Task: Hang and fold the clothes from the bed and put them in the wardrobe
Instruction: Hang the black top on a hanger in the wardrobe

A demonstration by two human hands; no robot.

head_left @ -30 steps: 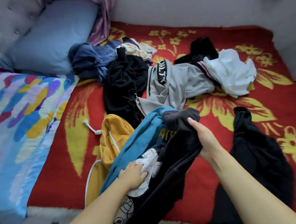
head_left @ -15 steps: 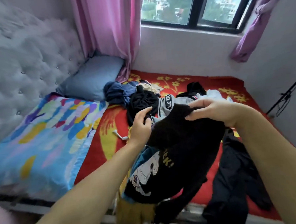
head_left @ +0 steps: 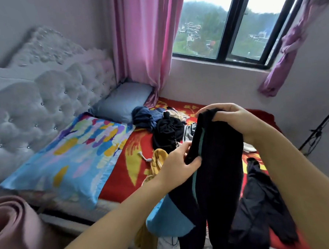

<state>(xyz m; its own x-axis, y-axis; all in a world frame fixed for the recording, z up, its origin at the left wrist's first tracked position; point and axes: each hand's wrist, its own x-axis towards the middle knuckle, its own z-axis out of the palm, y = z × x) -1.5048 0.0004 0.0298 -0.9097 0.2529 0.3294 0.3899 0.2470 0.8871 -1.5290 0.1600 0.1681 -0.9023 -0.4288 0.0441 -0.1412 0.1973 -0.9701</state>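
Note:
I hold a black and blue garment (head_left: 217, 167) up over the near edge of the bed (head_left: 122, 176). My right hand (head_left: 234, 118) grips its top edge, raised high. Lower down, my left hand (head_left: 179, 163) pinches its left side next to a teal seam. The garment's blue part and a white print hang below my arms. Behind it on the red flowered bedcover lie a yellow hoodie (head_left: 158, 161), a black garment (head_left: 168, 131), a dark blue one (head_left: 144, 116) and a grey one (head_left: 189, 132). Another black garment (head_left: 259, 199) lies at the right near edge.
A colourful pillow (head_left: 70, 157) and a blue pillow (head_left: 124, 101) lie at the tufted grey headboard (head_left: 44, 104) on the left. A rolled pink mat (head_left: 11, 227) stands at lower left. Pink curtains (head_left: 144, 45) frame the window (head_left: 229, 24) behind the bed.
Both hands have lifted the black and blue garment off the pile and higher. My right hand rose to its top edge, my left moved down its side. The view tilted up.

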